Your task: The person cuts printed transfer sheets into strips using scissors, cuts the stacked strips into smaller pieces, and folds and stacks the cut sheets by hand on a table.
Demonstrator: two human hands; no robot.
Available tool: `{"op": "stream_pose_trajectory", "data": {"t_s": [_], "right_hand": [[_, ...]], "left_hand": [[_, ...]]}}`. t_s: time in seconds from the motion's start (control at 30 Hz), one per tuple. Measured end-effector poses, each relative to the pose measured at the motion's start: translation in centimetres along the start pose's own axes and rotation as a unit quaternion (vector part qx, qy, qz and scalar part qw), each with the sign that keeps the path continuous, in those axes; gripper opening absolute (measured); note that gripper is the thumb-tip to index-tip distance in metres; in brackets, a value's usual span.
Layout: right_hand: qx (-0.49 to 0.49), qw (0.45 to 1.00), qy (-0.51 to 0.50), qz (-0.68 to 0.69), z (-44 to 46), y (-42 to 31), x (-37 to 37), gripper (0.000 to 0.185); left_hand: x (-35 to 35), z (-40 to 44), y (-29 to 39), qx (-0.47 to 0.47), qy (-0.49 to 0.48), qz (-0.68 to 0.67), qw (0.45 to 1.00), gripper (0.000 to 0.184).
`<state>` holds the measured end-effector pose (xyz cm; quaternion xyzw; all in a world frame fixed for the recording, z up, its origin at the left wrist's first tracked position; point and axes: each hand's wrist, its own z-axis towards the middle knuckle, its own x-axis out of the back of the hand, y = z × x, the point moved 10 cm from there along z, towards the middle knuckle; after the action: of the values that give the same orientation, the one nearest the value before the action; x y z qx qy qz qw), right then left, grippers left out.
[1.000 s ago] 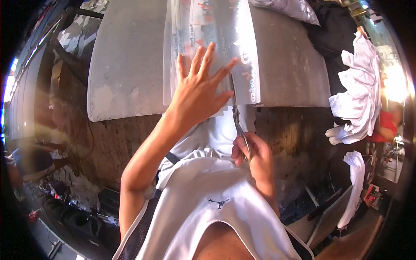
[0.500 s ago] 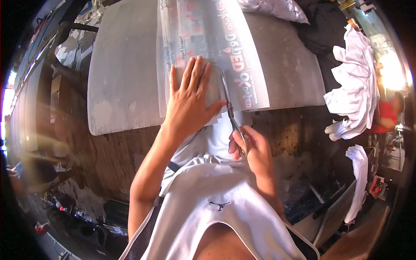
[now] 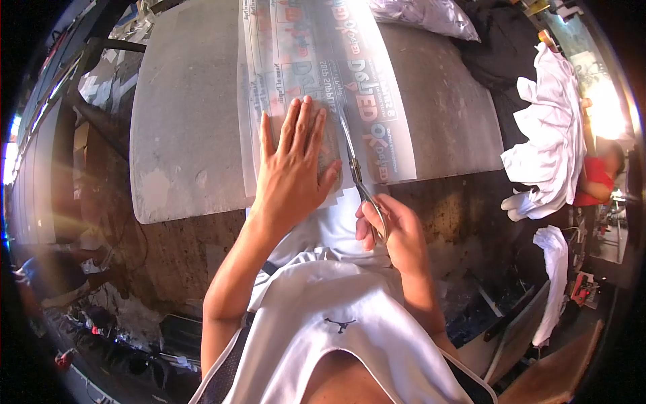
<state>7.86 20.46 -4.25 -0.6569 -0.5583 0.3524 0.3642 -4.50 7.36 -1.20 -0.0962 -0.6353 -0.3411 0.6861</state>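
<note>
A translucent printed sheet (image 3: 387, 135) with mirrored lettering lies over a grey board (image 3: 195, 121), its near end reaching the board's front edge. My left hand (image 3: 289, 161) rests flat on the sheet, fingers stretched out and thumb out to the right. Just right of that thumb, metal scissors (image 3: 354, 165) point away from me, blades at the sheet between two printed strips. My right hand (image 3: 397, 229) grips the scissors by their handles, just in front of the board's edge. The far part of the blades is hard to make out against the sheet.
A plastic-wrapped bundle (image 3: 431, 17) lies at the board's far right. White fabric pieces (image 3: 545, 135) hang on the right, near a person in red (image 3: 595, 182). Another white strip of cloth (image 3: 552, 283) hangs lower right. A wooden board (image 3: 555, 367) stands at the lower right.
The sheet and board appear slightly lower and further left in view. My left hand has shifted a little toward me along with them. My right hand keeps hold of the scissors.
</note>
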Motion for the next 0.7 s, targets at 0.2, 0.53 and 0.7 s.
{"op": "stream_pose_trajectory", "data": {"t_s": [0.2,0.53,0.7], "right_hand": [[-0.004,1.0,-0.004,0.001,0.4,-0.1,0.0,0.034],[-0.017,1.0,-0.005,0.025,1.3,-0.7,-0.6,0.035],[-0.009,1.0,-0.004,0.026,1.8,-0.9,-0.8,0.035]], "left_hand": [[0.1,0.0,0.0,0.004,0.005,-0.016,1.0,0.077],[0.4,0.0,-0.1,0.0,0.03,-0.023,0.999,0.081],[0.5,0.1,-0.1,0.009,0.018,-0.034,0.999,0.081]]}}
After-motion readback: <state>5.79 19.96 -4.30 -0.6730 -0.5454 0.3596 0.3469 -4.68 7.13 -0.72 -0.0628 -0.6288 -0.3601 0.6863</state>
